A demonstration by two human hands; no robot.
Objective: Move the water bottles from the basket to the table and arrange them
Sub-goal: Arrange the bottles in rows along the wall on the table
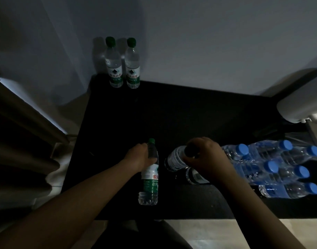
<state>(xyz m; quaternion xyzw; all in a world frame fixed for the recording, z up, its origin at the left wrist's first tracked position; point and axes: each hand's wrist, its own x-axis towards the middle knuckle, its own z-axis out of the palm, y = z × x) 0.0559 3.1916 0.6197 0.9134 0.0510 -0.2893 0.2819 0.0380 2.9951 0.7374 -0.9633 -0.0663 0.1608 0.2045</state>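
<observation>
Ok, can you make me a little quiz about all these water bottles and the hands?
1. True or false: two green-capped bottles stand upright side by side at the far edge of the black table.
2. What colour are the caps on the cluster of bottles at the right?
A. Blue
B. Red
C. Yellow
3. Fill the gap: the left hand grips a bottle with a green label near its ____.

Key:
1. True
2. A
3. Neck. Meanwhile the right hand covers the top of a different bottle, one with a pale label.
</observation>
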